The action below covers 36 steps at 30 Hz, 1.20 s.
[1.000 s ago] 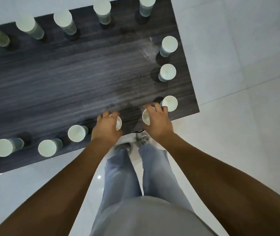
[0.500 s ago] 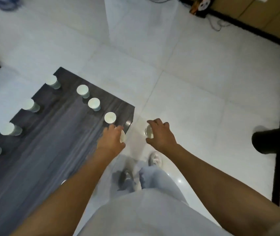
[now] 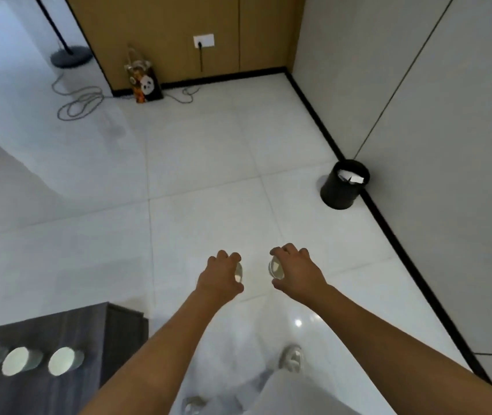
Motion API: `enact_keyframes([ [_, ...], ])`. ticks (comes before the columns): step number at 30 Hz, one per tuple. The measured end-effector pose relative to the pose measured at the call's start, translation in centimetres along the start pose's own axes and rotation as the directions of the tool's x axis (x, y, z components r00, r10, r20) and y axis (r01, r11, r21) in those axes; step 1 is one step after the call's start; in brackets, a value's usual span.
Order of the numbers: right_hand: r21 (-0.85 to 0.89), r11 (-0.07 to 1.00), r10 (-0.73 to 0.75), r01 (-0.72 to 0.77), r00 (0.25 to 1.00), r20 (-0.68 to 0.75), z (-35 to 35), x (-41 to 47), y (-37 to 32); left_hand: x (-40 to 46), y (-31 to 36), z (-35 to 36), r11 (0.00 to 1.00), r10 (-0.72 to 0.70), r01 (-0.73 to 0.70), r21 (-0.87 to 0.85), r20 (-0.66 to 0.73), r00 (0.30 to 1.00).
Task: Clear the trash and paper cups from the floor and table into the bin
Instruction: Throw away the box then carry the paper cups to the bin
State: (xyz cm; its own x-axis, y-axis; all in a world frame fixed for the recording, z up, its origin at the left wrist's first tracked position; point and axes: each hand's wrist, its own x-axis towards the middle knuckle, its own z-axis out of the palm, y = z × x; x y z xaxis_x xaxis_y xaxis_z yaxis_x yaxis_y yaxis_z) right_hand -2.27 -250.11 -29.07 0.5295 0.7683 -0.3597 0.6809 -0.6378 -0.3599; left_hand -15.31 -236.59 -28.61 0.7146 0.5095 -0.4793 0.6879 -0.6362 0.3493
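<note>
here the left hand (image 3: 220,278) is curled round a paper cup (image 3: 239,272), fingers clamped on its wall with only a sliver of rim showing by the thumb, and the right hand (image 3: 297,272) grips a second cup (image 3: 276,267) the same way, its pale mouth turned toward the other hand. both cups are carried in the air over the white floor (image 3: 202,181), close beside each other but not touching. the bin (image 3: 343,187) stands ahead and to the right, against the black skirting at the foot of the wall, well apart from both hands, with white paper (image 3: 352,177) already showing inside it. three more cups (image 3: 20,360) stand in a row on the dark table (image 3: 83,330) at lower left, so the job looks far from done. the likely trouble is at the drop: the bin's mouth looks narrow and partly filled, so letting go of two cups at once from too far off could bounce one off the rim or the paper and send it rolling along the wall. a tight squeeze could also crush the thin cups, and if any liquid is left inside, which i cannot tell, the tilted mouths would spill it on the glossy tiles near the shoe (image 3: 292,358).
</note>
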Motion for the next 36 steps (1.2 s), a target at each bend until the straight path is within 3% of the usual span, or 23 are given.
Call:
enact_keyframes([
  [6,0.045,0.99,0.14,-0.136,0.987,-0.076,-7.3,0.6,13.7,7.9,15.6,1.1,0.987,0.154,-0.155,0.03,0.047,0.987],
  [11,0.108,0.962,0.265,-0.253,0.957,-0.119,-12.2,2.1,21.7,12.9,24.7,1.9,0.963,0.258,-0.263,0.061,0.077,0.963],
  [26,0.271,0.849,0.496,-0.453,0.861,-0.116,-25.2,21.1,39.5,40.3,42.9,-4.8,0.908,0.373,-0.397,0.135,0.17,0.912],
  [36,0.296,0.832,0.51,-0.469,0.856,-0.079,-34.2,33.3,49.2,54.7,51.3,-9.6,0.921,0.346,-0.371,0.117,0.19,0.919],
])
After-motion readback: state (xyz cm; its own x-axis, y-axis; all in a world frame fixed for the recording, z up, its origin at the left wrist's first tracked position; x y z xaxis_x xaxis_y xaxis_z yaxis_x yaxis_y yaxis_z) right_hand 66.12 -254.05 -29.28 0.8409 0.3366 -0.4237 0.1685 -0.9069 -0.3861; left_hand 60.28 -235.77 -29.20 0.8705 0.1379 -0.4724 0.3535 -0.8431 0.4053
